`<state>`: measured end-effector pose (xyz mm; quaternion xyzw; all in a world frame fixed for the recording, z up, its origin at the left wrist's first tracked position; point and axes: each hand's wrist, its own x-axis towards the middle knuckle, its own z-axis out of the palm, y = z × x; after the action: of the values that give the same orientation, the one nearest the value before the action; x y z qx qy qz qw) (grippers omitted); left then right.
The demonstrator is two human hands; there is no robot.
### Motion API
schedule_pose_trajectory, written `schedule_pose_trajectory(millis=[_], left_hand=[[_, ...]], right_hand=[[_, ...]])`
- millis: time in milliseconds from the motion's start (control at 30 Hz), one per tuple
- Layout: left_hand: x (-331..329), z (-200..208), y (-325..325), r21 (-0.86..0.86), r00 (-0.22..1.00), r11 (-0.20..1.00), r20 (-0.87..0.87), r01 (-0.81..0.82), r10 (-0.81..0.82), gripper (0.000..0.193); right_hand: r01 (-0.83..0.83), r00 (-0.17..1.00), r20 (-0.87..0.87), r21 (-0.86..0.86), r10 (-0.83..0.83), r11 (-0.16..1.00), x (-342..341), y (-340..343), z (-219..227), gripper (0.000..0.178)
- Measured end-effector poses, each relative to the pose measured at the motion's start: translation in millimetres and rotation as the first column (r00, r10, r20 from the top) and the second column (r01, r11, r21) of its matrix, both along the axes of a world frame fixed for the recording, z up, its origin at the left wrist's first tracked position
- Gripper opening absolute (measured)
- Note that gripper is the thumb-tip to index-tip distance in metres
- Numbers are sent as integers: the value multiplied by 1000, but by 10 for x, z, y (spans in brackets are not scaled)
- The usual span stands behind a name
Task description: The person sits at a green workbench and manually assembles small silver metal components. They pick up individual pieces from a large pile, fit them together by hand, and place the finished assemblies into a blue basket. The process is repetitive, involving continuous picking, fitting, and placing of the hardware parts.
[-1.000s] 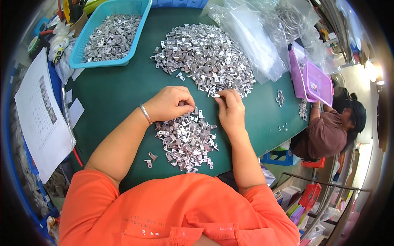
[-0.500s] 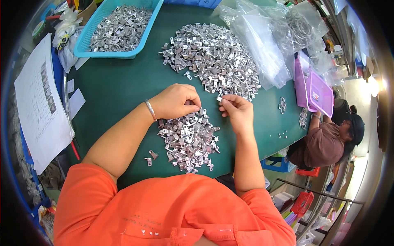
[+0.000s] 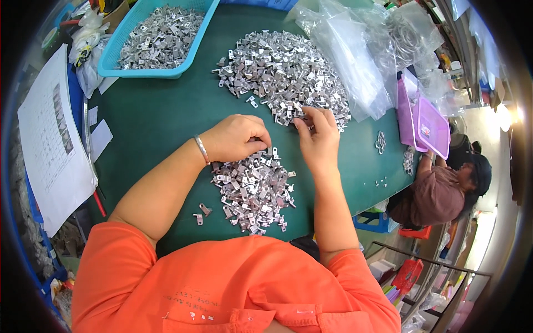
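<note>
Two heaps of small silver metal brackets, each with a hole, lie on the green table. My left hand [image 3: 239,137], a metal bangle on its wrist, rests at the upper edge of the near heap [image 3: 252,191]. Its fingers are curled together; what they hold, if anything, is hidden. My right hand [image 3: 321,139] is at the near edge of the larger far heap [image 3: 283,66]. Thumb and forefinger are apart there, touching or just over the brackets, and no bracket shows clearly between them. Two loose brackets [image 3: 202,213] lie left of the near heap.
A blue basket [image 3: 183,71] of similar brackets stands at the far left. Clear plastic bags [image 3: 355,72] lie right of the far heap. A purple basket [image 3: 408,122] sits at the right edge, with another person [image 3: 433,191] beside it. Papers [image 3: 53,144] are at left.
My right hand has moved up from the gap between the heaps to the far heap. The bracket in its fingertips no longer shows there. My left hand has hardly moved.
</note>
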<state>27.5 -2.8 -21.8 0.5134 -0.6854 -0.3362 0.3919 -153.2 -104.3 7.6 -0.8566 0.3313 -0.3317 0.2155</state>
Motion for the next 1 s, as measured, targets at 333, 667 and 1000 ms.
schedule_pose_trajectory(millis=[333,667,1000], left_hand=[[5,-21,1,-12,1000,1000,-7,-6,6,7],[17,-13,10,12,1000,1000,-22,-7,8,7],[-1,-40,5,-42,1000,999,-28,-16,15,8]], right_hand=[[-421,795,511,853,-328,309,-232,-155,-71,12],[-197,972,-24,470,235,860,-133,43,186,11],[-54,998,-49,-434,37,899,96,-186,-148,11]])
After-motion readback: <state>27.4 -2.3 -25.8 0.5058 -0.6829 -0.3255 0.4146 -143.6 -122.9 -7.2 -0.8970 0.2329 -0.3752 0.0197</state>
